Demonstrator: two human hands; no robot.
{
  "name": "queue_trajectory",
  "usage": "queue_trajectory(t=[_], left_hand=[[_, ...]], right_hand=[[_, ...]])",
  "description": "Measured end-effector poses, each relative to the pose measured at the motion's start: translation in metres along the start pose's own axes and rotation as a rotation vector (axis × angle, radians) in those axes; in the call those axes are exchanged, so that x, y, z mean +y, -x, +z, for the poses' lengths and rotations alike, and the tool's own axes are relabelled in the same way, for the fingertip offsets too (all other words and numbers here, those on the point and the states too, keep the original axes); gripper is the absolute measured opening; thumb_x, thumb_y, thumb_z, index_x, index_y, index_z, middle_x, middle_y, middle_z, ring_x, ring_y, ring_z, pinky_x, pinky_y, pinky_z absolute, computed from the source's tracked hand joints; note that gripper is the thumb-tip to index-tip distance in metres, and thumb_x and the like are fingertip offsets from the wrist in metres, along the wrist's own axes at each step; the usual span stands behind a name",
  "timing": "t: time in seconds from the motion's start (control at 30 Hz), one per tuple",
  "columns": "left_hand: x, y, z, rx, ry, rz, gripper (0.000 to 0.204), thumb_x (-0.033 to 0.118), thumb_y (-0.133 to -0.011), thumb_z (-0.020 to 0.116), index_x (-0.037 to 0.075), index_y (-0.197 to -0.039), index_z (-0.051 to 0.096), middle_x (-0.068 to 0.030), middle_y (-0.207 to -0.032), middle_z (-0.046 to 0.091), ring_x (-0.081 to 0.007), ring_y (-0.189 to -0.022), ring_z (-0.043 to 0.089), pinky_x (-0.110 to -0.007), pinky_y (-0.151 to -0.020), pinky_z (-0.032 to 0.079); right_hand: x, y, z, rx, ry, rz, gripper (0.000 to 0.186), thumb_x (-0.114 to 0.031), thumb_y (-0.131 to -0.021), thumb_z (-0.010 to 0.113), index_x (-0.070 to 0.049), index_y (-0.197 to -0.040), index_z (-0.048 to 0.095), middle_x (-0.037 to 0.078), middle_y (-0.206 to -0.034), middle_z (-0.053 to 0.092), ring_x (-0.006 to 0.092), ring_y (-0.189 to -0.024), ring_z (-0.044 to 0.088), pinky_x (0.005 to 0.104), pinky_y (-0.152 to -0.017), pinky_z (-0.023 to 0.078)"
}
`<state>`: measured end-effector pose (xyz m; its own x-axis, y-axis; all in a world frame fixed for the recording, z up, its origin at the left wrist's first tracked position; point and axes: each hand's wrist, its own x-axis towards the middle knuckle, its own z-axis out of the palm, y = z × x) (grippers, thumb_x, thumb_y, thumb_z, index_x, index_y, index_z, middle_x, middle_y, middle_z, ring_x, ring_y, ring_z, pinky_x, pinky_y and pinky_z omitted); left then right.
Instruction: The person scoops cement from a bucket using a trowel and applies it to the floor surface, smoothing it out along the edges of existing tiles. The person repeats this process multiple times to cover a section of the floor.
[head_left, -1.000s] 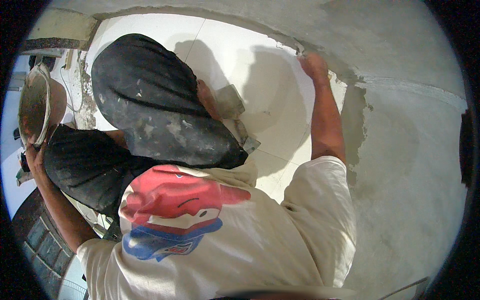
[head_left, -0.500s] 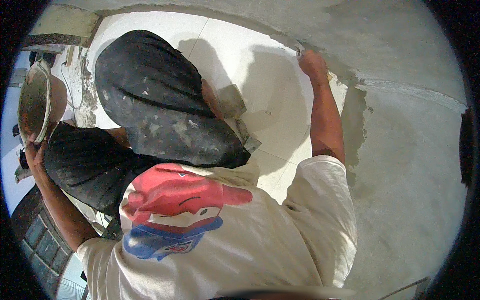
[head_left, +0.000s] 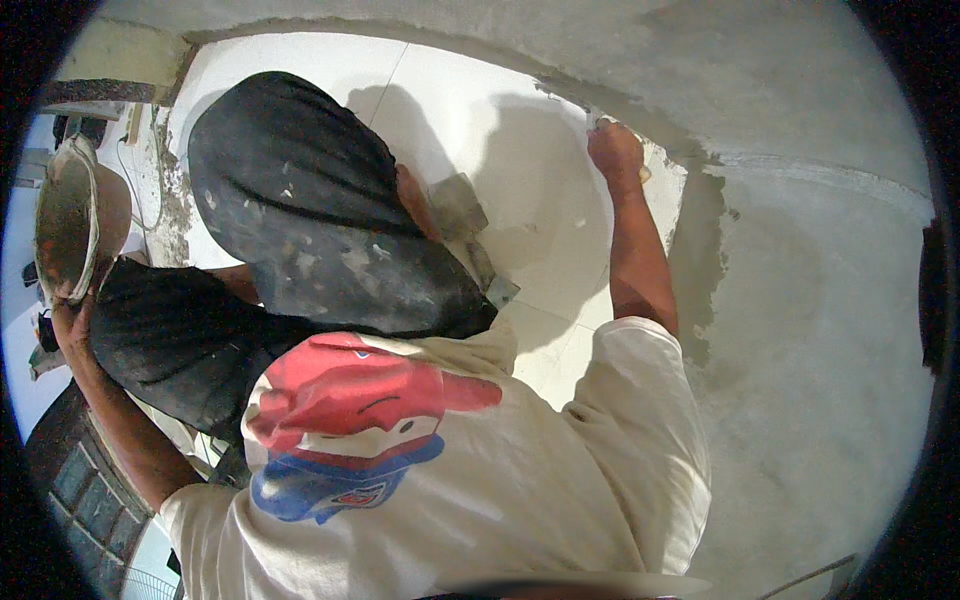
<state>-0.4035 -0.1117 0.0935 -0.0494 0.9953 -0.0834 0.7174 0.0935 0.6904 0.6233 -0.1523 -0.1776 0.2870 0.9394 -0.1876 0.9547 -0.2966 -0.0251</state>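
Note:
Held up at the far left is a mortar-crusted bucket [head_left: 115,212], tilted with its mouth facing left. My left hand [head_left: 72,322] grips it at its lower edge, fingers closed on the rim. On the right, my right hand [head_left: 616,152] is closed around what looks like a small trowel [head_left: 645,175]; its pale handle end shows below the fist, while the blade is mostly hidden. The fist is at the foot of the grey plastered wall [head_left: 800,90], beside a darker, wet-looking band of mortar [head_left: 697,255] along the wall's base and corner.
Pale floor tiles [head_left: 540,270] lie under me, with a strong shadow across them. My bent legs in stained dark trousers [head_left: 300,190] fill the middle. Plastered wall stands close on my right [head_left: 800,400]. A cable [head_left: 135,190] and clutter lie behind the bucket; a dark paned frame [head_left: 85,490] is lower left.
My right hand has moved slightly down and left along the wall's foot, with the trowel still in it. The bucket stays in my left hand, nearly in place.

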Motion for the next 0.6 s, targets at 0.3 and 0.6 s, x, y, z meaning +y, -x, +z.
queue_trajectory(t=[0.3, 0.6], left_hand=[[-0.012, -0.001, -0.013, 0.173, 0.421, -0.225, 0.046, 0.011, -0.087, 0.074, 0.001, -0.128, 0.057, -0.0108, -0.120, 0.065, -0.0228, -0.105, 0.062, -0.034, -0.093, 0.049], [-0.018, -0.009, -0.008, 0.139, 0.330, -0.189, 0.047, 0.009, -0.086, 0.072, 0.001, -0.130, 0.057, -0.0124, -0.128, 0.063, -0.0266, -0.111, 0.062, -0.039, -0.095, 0.051]], right_hand=[[0.027, -0.004, 0.020, 0.144, -0.015, -0.002, 0.028, -0.035, -0.095, 0.061, -0.009, -0.104, 0.068, 0.017, -0.100, 0.071, 0.0367, -0.095, 0.070, 0.0501, -0.082, 0.056], [0.006, -0.004, 0.042, 0.139, -0.065, -0.027, 0.027, -0.033, -0.094, 0.059, -0.010, -0.105, 0.068, 0.015, -0.101, 0.071, 0.0340, -0.094, 0.070, 0.0467, -0.082, 0.056]])
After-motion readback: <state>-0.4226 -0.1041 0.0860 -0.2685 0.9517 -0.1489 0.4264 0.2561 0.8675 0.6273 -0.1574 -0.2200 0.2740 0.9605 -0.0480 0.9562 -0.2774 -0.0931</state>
